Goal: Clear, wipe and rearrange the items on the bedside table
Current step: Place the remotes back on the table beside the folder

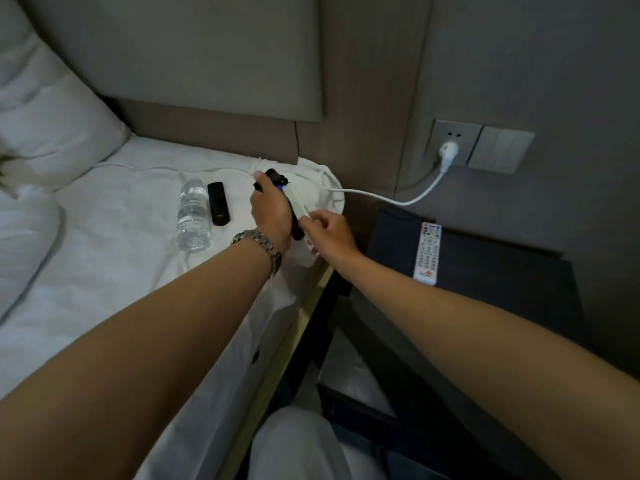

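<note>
- The left hand (268, 211), with a metal watch (260, 244) on its wrist, is reaching over the corner of the bed (104, 271); its fingers are wrapping around a dark object (277, 178) with a blue part.
- What that dark object is cannot be told.
- The right hand (329, 230) is sitting just beside the left one, its fingers pinching the near end of a pale flat strip (298, 202) that is running up toward the dark object.
- A water bottle (192, 216) is lying on the white sheet, with a black remote (218, 203) just beside it on the right.
- A white remote (428, 252) is lying on the dark worktop (485, 271) of the bedside table, well apart from both hands.
- A white cable (391, 199) is running from the plug (448, 150) in the wall socket across to the bed corner.
- A pillow (45, 126) is resting at the head of the bed.
</note>
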Available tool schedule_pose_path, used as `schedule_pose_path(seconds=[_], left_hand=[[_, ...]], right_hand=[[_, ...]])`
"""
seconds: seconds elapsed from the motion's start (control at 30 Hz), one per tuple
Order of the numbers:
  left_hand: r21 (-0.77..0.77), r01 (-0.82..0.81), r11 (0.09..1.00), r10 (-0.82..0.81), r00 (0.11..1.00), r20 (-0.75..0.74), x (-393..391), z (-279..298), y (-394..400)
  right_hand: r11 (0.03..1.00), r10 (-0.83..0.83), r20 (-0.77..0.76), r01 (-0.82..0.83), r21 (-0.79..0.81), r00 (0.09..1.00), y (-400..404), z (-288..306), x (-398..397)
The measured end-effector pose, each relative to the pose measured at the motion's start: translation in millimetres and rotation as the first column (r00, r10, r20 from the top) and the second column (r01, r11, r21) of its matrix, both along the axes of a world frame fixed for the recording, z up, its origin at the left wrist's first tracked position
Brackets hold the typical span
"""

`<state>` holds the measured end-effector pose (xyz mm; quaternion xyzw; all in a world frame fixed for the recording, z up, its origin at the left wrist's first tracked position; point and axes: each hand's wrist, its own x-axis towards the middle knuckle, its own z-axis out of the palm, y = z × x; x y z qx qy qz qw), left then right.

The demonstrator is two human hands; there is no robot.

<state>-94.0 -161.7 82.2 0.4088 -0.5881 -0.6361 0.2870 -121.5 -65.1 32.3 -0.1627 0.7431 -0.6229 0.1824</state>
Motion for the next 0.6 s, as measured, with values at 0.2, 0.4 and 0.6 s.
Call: schedule_pose_path(seconds=[0.2, 0.4, 0.6], left_hand=[[-0.109, 0.25, 0.962, -0.251, 0.968, -0.001, -1, 22, 76], [-0.225, 0.477, 0.85, -0.464, 0.879, 0.111, 2, 21, 166], [-0.279, 0.629, 0.726, -0.61, 0.776, 0.163, 10, 12, 246]], right_hand=[[0.99, 0.004, 0.231, 0.029, -0.139, 0.973, 72, 14, 26], [0.969, -0.195, 0.209, 0.221, -0.11, 0.958, 149, 21, 17], [0.838, -0.298, 0.435, 0.451, -0.306, 0.85, 230, 29, 4]])
